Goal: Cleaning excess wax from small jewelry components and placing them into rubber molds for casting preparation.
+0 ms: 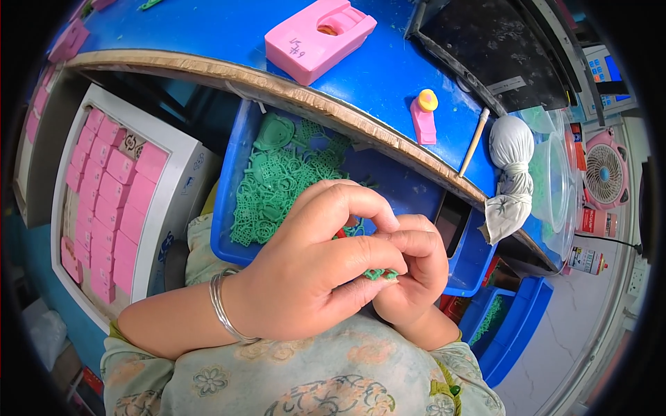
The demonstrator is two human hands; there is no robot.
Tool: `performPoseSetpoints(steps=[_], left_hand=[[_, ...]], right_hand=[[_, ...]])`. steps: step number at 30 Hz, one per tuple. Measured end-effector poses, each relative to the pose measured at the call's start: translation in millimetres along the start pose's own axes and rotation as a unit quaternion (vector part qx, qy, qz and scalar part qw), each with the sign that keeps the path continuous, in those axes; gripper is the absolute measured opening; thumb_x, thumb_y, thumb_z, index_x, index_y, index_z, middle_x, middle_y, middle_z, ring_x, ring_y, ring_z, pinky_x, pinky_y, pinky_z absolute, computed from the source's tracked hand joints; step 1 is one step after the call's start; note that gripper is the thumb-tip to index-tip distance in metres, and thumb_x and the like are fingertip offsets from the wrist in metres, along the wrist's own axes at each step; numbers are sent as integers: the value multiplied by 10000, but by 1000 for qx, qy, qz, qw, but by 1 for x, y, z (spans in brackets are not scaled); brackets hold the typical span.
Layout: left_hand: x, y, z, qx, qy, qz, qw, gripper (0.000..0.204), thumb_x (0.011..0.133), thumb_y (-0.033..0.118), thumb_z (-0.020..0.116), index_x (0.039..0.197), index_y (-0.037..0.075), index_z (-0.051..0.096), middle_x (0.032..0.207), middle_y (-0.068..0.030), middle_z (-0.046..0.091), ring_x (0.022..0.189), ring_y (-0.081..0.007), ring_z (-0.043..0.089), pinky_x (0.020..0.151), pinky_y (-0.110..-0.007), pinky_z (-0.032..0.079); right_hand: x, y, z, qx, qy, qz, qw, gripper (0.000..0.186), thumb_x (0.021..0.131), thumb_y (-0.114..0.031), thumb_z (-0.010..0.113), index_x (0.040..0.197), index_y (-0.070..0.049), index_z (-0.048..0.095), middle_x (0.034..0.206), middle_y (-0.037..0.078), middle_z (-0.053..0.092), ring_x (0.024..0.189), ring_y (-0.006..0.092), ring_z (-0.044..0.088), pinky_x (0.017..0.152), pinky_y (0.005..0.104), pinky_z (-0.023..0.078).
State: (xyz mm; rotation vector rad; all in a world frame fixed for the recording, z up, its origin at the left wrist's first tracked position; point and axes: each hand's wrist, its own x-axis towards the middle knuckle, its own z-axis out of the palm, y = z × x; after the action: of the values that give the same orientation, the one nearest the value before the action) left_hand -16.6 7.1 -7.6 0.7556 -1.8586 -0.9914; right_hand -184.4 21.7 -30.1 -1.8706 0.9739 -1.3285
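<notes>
My left hand, a silver bangle on its wrist, pinches a small green openwork piece between thumb and fingers. My right hand meets it from the other side, fingertips closed at the same piece. Most of the piece is covered by my fingers. Behind the hands, a blue tray rests at the bench edge near my lap. A tangled heap of green lattice and ring pieces fills its left part. Something small and red peeks out behind my left fingers; its kind cannot be made out.
On the blue bench lie a pink block, a smaller pink piece with a yellow knob, a wooden stick and a tied white cloth bundle. A case of pink blocks stands left. Another blue tray sits lower right.
</notes>
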Motion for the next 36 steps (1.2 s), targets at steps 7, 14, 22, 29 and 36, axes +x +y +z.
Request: performPoseSetpoints(steps=[7,14,22,29,36], left_hand=[[0,1,1,14,4,9,1000,210,678,72,697,878,115,650,1045,-86,502,955,-271,472,869,-398,382],[0,1,-1,6,19,1,1000,218,700,77,700,911,87,644,1041,-103,493,951,-258,486,827,-363,417],[0,0,-4,30,23,12,999,295,722,62,692,1006,63,614,1057,-125,475,946,-243,510,818,-346,444],[1,1,-5,21,27,7,999,268,736,52,684,997,65,624,1053,-124,474,937,-242,519,816,-343,452],[1,1,-5,23,34,5,999,248,744,60,686,986,59,630,1044,-121,478,943,-247,516,815,-347,456]], right_hand=[[-2,3,1,5,4,-7,1000,290,748,-136,739,931,10,567,877,140,595,686,177,573,590,265,472],[3,-3,-3,-11,-33,-1,999,243,722,-82,719,880,24,568,818,147,604,675,207,582,586,284,472],[5,-4,-6,-16,-75,-7,997,191,684,-29,646,844,46,574,765,156,608,624,227,586,535,294,468],[5,-4,-5,1,-61,-11,998,177,688,-19,639,843,40,575,763,153,609,619,225,585,529,289,467],[6,-2,-6,10,-48,-53,997,132,718,-21,623,804,35,540,709,142,566,564,208,536,474,286,428]])
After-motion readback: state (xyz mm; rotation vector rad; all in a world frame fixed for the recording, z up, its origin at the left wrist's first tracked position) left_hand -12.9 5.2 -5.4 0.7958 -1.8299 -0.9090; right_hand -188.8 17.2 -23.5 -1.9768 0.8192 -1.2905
